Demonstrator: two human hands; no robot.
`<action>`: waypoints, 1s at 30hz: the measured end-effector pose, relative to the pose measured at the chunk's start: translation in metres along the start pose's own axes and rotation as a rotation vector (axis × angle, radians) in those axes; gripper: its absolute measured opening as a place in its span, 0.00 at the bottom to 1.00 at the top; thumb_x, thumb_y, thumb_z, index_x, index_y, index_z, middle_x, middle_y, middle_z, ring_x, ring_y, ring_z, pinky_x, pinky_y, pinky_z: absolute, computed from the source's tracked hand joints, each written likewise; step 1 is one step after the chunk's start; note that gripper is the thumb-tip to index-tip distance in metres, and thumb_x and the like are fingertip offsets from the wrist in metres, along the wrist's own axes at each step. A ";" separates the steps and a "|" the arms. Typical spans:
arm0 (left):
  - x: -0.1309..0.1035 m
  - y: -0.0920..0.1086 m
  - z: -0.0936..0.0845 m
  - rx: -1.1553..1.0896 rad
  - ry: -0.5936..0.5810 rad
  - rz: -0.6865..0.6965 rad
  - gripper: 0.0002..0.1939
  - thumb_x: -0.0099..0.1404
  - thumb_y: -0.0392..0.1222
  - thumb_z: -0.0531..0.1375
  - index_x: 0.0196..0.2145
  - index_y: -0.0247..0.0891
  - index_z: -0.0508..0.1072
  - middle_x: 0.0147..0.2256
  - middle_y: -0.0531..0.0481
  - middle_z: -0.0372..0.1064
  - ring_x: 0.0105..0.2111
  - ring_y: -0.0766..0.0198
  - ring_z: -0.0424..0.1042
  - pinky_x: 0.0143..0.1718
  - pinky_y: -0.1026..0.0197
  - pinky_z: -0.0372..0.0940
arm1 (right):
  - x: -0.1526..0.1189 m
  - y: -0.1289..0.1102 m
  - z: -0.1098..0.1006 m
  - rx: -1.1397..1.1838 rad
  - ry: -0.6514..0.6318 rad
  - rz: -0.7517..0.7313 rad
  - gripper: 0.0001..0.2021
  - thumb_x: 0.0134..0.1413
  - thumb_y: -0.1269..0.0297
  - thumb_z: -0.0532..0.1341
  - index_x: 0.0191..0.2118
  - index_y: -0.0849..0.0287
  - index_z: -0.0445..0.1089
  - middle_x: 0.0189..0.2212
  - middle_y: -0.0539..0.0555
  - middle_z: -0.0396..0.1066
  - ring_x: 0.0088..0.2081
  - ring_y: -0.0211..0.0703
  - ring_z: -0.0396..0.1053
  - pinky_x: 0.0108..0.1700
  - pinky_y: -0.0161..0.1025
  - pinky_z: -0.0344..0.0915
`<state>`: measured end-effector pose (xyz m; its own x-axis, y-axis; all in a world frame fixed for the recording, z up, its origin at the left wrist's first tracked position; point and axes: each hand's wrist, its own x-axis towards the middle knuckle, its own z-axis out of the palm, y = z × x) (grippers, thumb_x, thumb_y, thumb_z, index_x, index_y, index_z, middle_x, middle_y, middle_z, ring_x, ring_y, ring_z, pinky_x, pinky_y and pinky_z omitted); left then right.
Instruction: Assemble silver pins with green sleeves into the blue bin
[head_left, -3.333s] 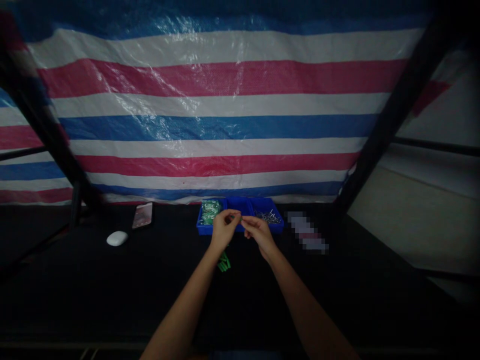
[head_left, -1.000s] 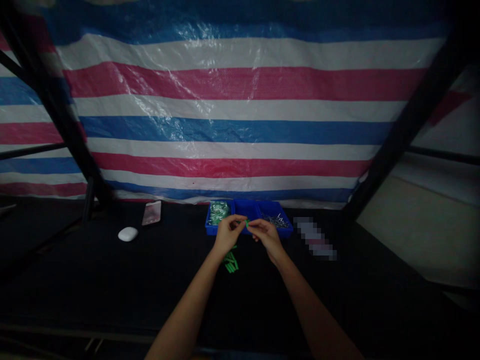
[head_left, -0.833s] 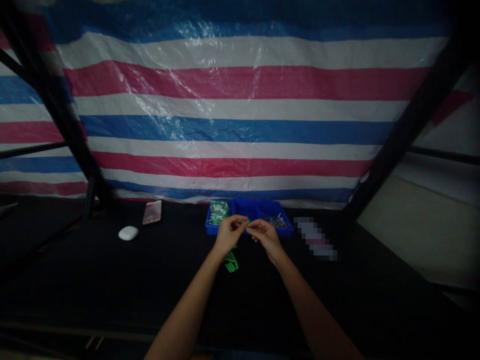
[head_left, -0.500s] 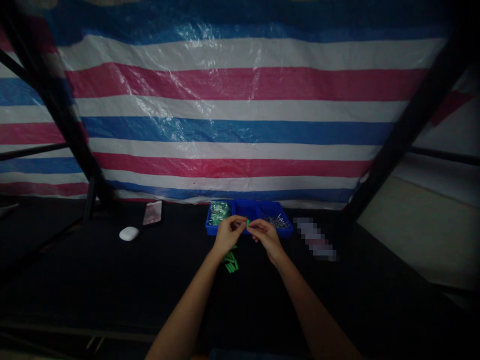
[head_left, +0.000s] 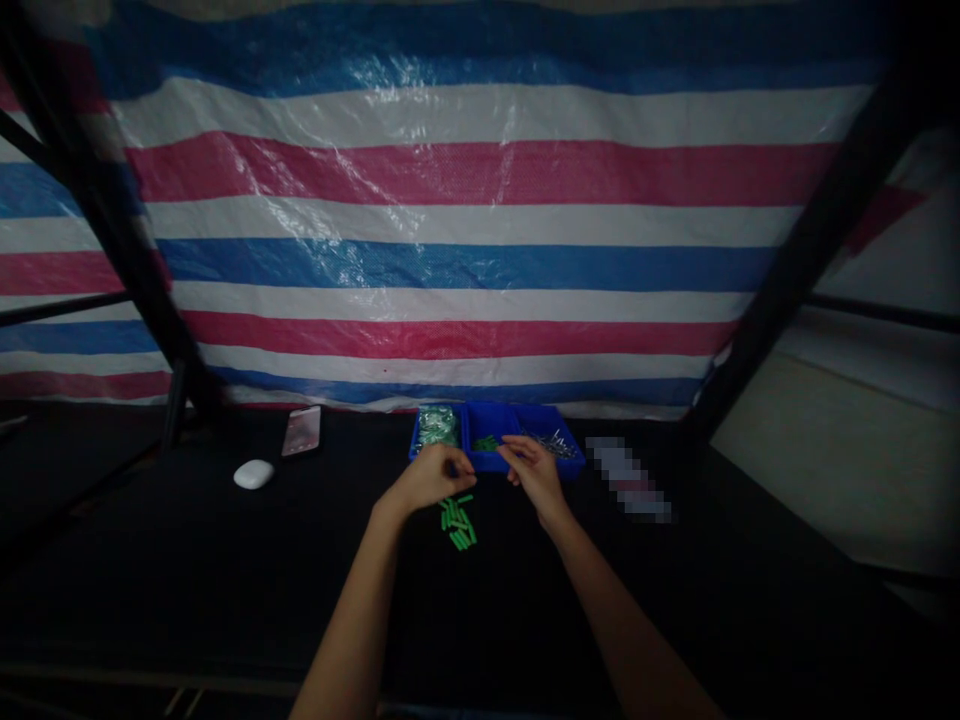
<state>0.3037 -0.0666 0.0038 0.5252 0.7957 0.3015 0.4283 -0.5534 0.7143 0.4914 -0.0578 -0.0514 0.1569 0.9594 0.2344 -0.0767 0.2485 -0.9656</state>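
My left hand [head_left: 433, 477] is over the black table, just in front of the blue tray's left part. Its fingers are curved, thumb and fingertips apart, with nothing visible between them. Just below it lies a loose pile of green plastic wall plugs [head_left: 459, 525]. My right hand [head_left: 535, 477] is at the front edge of the blue divided tray [head_left: 491, 462], thumb and forefinger pinched close together. What they hold, if anything, is too small to make out. More green plugs [head_left: 486, 443] lie in the middle compartment, beside the right fingertips. Metal screws [head_left: 556, 443] fill part of the right compartment.
Clear bags with green contents [head_left: 438, 425] sit in the tray's left compartment. To the left on the black table [head_left: 225, 570] are a white rounded case [head_left: 253, 474] and a phone [head_left: 302, 430]. A blurred-out item [head_left: 628, 480] lies right of the tray. Striped sheeting [head_left: 465, 265] hangs behind.
The hands, which met around a green plug over the tray, have parted. My left hand has moved left and down toward the pile. Green plugs in the middle compartment now show.
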 end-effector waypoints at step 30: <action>0.011 0.007 0.036 0.038 -0.056 0.060 0.08 0.57 0.42 0.54 0.31 0.35 0.69 0.25 0.53 0.65 0.24 0.70 0.63 0.26 0.68 0.55 | -0.003 -0.002 0.004 -0.002 -0.154 0.034 0.13 0.41 0.54 0.61 0.29 0.60 0.68 0.16 0.47 0.63 0.15 0.31 0.57 0.16 0.30 0.52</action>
<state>0.3391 -0.0707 -0.0108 0.5904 0.7467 0.3063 0.4221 -0.6091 0.6714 0.4871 -0.0606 -0.0499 0.0017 0.9764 0.2159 -0.0776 0.2154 -0.9734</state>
